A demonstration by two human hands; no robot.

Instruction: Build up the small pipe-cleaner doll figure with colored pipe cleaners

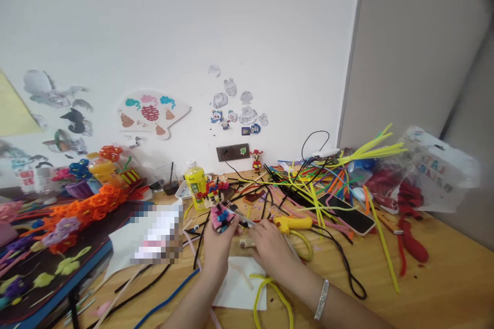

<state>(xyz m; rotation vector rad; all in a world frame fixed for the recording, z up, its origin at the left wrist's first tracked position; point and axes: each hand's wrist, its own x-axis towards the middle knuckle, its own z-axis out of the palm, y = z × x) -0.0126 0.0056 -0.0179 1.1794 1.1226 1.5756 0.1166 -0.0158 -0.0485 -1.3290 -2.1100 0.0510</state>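
A small doll (pixel 217 211) in pink and blue, topped with a red headpiece, is gripped at its base by the left hand (pixel 218 241) and held tilted above a cluttered wooden worktop (pixel 440 277). The right hand (pixel 272 247) is seen just beside it with fingers bent, close to a slim grey tool; whether anything is gripped there cannot be told. Its wrist is ringed by a silvery bracelet (pixel 321 299). A yellow glue gun (pixel 295 223) is seen just beyond the right hand, near a black cord (pixel 349 273) that is looped across the wood. Between the forearms, a white sheet (pixel 233 295) is laid flat, partly crossed by a bent yellow stem (pixel 256 309).

Behind the doll, a yellow-labelled bottle (pixel 196 187) is stood near the wall (pixel 278 25), and a second doll (pixel 257 161) in red and yellow is placed beside a dark socket panel (pixel 232 152). To the right, a dark-screened phone (pixel 353 214) is surrounded by heaped coloured stems, and a printed plastic bag (pixel 450 167) is set near the corner. The left side is filled by fuzzy orange flowers (pixel 88 208), while a fan-shaped cutout (pixel 152 113) is mounted above.
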